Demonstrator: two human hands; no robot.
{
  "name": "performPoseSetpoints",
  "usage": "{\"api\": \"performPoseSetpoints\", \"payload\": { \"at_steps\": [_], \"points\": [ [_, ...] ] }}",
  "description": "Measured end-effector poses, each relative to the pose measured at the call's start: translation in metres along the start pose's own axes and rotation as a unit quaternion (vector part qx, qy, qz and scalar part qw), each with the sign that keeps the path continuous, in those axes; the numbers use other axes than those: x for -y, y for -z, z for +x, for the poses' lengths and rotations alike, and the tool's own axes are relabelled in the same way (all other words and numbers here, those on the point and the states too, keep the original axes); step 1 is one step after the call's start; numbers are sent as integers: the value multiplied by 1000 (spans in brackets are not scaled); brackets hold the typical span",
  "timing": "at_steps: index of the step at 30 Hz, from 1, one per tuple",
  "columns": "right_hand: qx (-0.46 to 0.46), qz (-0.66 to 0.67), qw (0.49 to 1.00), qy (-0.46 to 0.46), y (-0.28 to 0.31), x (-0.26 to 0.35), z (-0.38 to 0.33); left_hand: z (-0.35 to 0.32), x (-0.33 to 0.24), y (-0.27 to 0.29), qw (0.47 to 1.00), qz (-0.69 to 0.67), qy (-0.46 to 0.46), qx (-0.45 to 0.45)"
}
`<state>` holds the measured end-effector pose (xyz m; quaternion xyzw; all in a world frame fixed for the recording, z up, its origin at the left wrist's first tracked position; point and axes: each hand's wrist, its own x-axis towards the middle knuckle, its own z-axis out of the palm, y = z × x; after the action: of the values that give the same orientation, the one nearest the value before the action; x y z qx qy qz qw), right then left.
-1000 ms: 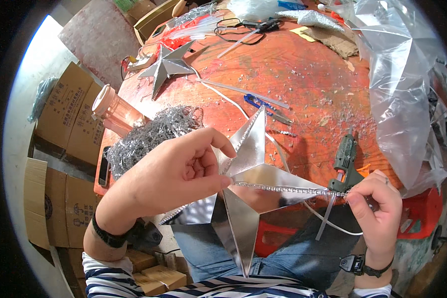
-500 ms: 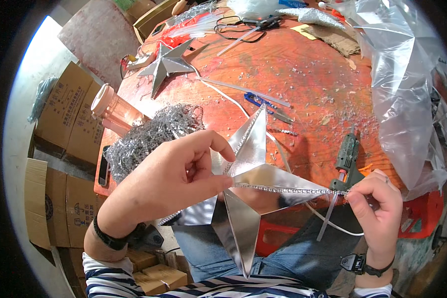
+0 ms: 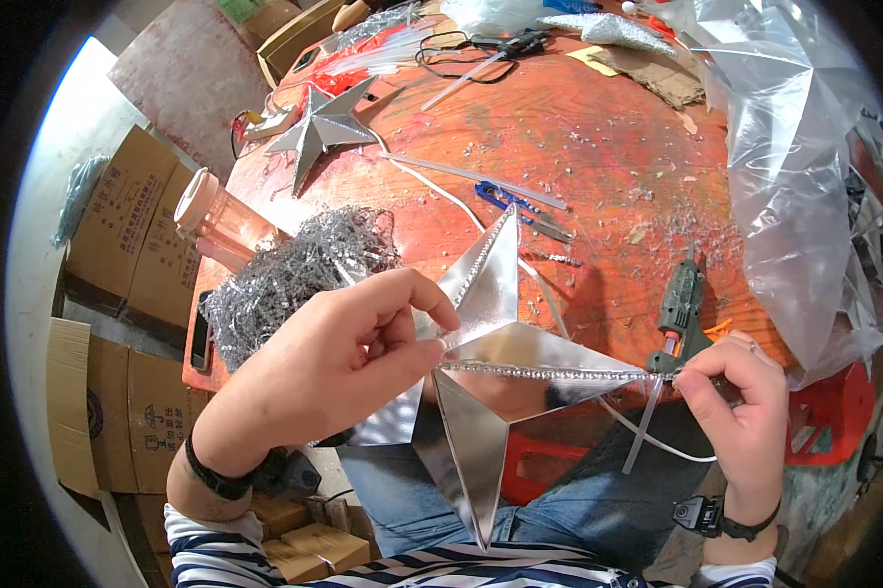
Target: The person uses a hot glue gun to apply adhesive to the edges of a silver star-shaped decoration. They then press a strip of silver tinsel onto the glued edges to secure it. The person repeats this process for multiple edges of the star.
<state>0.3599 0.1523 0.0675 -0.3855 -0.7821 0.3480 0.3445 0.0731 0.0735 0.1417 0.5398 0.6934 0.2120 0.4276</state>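
My left hand (image 3: 334, 367) grips a shiny silver five-pointed star (image 3: 486, 353) near its centre, thumb and fingers pinching a ridge. A thin beaded silver trim strip (image 3: 549, 370) runs along one ridge of the star out to its right tip. My right hand (image 3: 740, 402) pinches the far end of that strip at the right tip, with a loose white strand hanging below it. The star hangs over my lap, in front of the round orange-red table (image 3: 579, 147).
A green glue gun (image 3: 679, 309) lies on the table beside my right hand. A heap of silver trim (image 3: 285, 279), a pink-lidded jar (image 3: 216, 220), a second silver star (image 3: 319, 127), blue-handled scissors (image 3: 515, 201) and clear plastic bags (image 3: 794, 167) are around. Cardboard boxes (image 3: 128, 225) stand at left.
My left fingers have shifted slightly along the star's ridge, pressing the trim. The star and my right hand stay almost where they were.
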Motion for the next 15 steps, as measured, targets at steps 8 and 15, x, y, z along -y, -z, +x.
{"api": "performPoseSetpoints", "payload": {
  "at_steps": [8, 15],
  "points": [
    [0, 2, 1000, -3, -1, 0, 1, -1, 2, -2, 1000, -9, -10, 2],
    [-11, 9, 1000, -11, -2, 0, 0, -3, 1, -8, 997, 58, -24, -37]
  ]
}}
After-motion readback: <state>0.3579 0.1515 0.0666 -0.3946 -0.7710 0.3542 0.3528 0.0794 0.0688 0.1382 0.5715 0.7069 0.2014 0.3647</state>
